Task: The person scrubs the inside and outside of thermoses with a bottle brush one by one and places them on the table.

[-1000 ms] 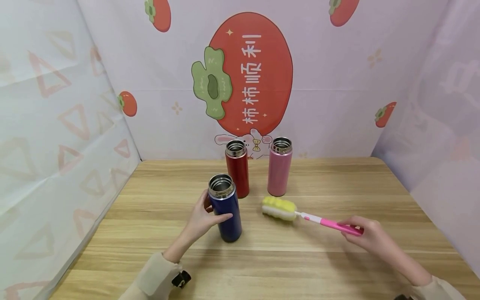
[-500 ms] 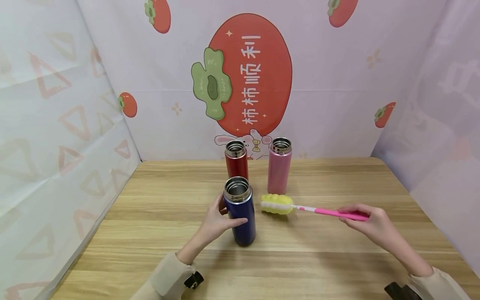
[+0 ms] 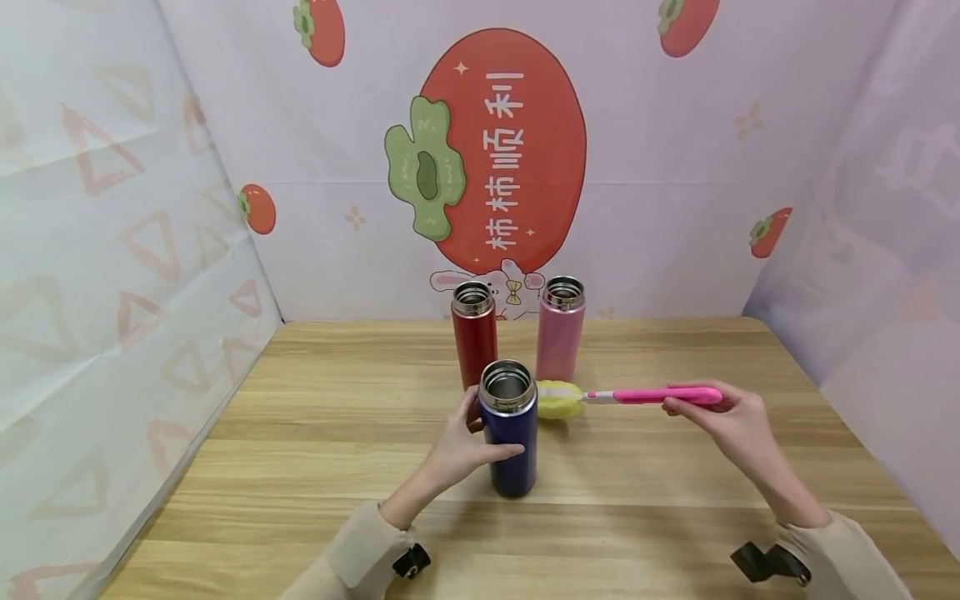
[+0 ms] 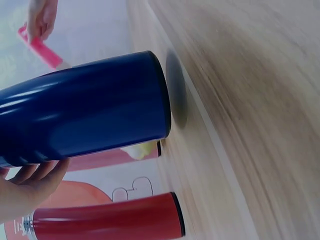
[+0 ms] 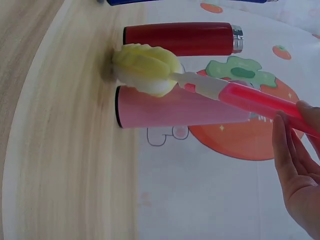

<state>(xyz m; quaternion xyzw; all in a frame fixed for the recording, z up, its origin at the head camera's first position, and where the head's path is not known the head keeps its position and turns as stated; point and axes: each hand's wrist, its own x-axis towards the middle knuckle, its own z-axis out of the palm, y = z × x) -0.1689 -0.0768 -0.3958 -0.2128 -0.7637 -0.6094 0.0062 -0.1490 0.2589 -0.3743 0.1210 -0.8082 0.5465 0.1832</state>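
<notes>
My left hand [image 3: 459, 448] grips a dark blue lidless bottle [image 3: 513, 458] around its side, thumb across the front. In the left wrist view, a shadow lies beside the bottle's base with a thin gap between base and tabletop. My right hand [image 3: 741, 423] pinches the pink handle of a bottle brush [image 3: 637, 396], held roughly level. Its yellow and white sponge head [image 5: 147, 69] points left, low over the table, and is partly hidden behind the blue bottle in the head view.
A red bottle [image 3: 473, 342] and a pink bottle [image 3: 561, 337] stand upright and lidless behind the blue one, side by side. They rest on a wooden table [image 3: 315, 433]. Printed cloth [image 3: 660, 167] hangs behind and along both sides.
My left hand has carried the blue bottle to the right, closer to the brush. My right hand has raised the handle end, so the brush lies more level, its sponge head now overlapped by the bottle.
</notes>
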